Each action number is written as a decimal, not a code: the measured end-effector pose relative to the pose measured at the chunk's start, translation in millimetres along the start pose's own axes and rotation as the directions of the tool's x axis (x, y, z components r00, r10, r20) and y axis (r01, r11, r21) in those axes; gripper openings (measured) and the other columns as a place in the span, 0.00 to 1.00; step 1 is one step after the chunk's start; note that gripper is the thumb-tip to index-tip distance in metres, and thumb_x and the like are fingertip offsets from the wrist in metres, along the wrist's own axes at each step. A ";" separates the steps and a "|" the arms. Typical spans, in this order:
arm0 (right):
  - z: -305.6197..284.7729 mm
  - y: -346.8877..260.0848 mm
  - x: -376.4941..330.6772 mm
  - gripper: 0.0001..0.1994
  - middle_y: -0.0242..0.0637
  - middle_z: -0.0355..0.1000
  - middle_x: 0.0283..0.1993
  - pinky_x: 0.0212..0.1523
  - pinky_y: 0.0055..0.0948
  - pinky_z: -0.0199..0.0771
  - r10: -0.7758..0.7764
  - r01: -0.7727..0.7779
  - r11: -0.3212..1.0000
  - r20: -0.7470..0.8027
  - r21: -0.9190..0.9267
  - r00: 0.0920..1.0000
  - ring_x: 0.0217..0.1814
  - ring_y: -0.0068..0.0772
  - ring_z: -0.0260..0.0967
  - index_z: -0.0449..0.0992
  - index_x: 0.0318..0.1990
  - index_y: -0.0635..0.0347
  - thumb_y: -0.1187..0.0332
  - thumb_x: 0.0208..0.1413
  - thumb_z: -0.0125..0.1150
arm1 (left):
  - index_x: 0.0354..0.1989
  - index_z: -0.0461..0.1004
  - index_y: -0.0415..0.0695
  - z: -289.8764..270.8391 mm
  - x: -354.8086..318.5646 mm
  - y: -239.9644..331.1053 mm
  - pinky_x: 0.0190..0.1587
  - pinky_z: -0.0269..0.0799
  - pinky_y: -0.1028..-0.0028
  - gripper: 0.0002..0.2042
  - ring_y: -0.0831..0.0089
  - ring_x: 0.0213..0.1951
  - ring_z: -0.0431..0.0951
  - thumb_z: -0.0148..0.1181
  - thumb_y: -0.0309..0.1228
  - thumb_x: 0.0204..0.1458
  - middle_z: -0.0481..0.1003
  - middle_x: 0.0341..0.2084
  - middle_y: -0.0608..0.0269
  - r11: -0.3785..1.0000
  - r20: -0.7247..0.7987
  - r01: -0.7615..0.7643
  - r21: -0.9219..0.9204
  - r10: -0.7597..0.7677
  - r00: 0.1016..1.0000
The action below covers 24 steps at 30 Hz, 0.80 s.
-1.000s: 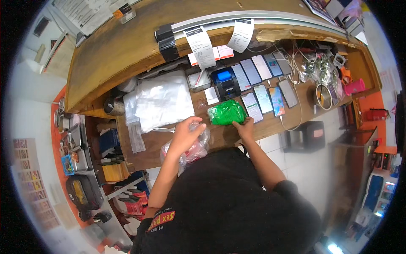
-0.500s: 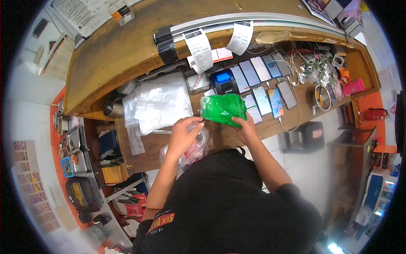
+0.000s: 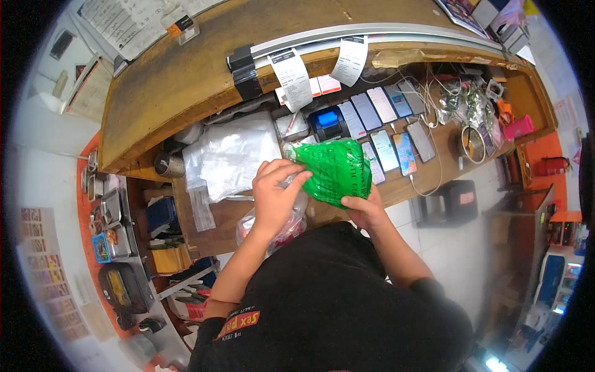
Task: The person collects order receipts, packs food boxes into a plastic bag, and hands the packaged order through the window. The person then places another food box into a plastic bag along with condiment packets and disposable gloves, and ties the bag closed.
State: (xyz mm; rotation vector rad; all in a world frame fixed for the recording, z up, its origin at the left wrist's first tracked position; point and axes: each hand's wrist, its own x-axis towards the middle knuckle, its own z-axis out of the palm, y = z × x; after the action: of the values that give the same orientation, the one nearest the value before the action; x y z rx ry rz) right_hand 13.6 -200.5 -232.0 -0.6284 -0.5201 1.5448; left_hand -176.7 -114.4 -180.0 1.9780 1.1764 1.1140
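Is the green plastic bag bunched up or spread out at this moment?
Spread out. The green plastic bag is stretched wide between the left hand and right hand, above the wooden counter.

Phone shop: wooden counter [image 3: 186, 80] w/ rows of smartphones [image 3: 387, 133], receipt printer [image 3: 328, 122], cables [image 3: 452, 99].

Curved wooden table [image 3: 186, 80] under even, bright light. Below its left end, open shelves [image 3: 118, 217] with orange edging hold metal tins. To the table's right, a pale tiled floor [image 3: 458, 248] and an orange cabinet [image 3: 545, 161].
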 end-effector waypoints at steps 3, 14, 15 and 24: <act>-1.2 1.1 -2.1 0.28 0.41 0.71 0.56 0.64 0.40 0.64 0.016 -0.016 1.000 0.013 0.002 1.000 0.60 0.37 0.68 0.66 0.58 0.65 0.80 0.46 0.64 | 0.30 0.80 0.37 4.0 -3.1 -9.2 0.41 0.69 0.69 0.07 0.66 0.35 0.77 0.69 0.26 0.45 0.79 0.29 0.57 0.998 0.084 0.041 -0.040 -0.037 0.996; -3.1 25.0 -11.2 0.25 0.34 0.74 0.47 0.50 0.34 0.73 -0.062 0.127 0.985 -0.444 0.117 0.894 0.48 0.32 0.73 0.68 0.55 0.56 0.86 0.47 0.55 | 0.33 0.72 0.35 30.4 3.0 -78.7 0.40 0.69 0.63 0.04 0.55 0.33 0.75 0.55 0.24 0.55 0.75 0.26 0.49 0.980 -0.308 0.118 0.162 -0.064 0.949; -3.2 23.3 -14.1 0.26 0.35 0.73 0.47 0.47 0.34 0.74 -0.087 0.117 0.992 -0.449 0.040 0.889 0.48 0.33 0.72 0.67 0.55 0.56 0.86 0.47 0.53 | 0.33 0.72 0.36 20.5 9.0 -95.9 0.39 0.69 0.66 0.05 0.62 0.31 0.75 0.55 0.26 0.57 0.74 0.25 0.52 0.975 -0.242 0.194 0.106 -0.164 0.956; -70.9 22.6 -11.3 0.29 0.44 0.63 0.59 0.55 0.37 0.71 0.051 -0.014 0.996 -0.404 0.093 0.913 0.55 0.44 0.68 0.58 0.61 0.58 0.80 0.50 0.58 | 0.38 0.71 0.44 15.5 8.6 -78.2 0.51 0.63 0.76 0.08 0.76 0.42 0.72 0.52 0.35 0.63 0.76 0.35 0.65 0.586 0.417 0.555 -0.590 -0.368 0.831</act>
State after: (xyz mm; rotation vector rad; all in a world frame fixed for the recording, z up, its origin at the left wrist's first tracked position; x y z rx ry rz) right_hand 44.3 -216.6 -298.8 -0.8673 -0.1240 1.4071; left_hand -193.1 -72.7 -246.5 1.0781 0.8731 0.8103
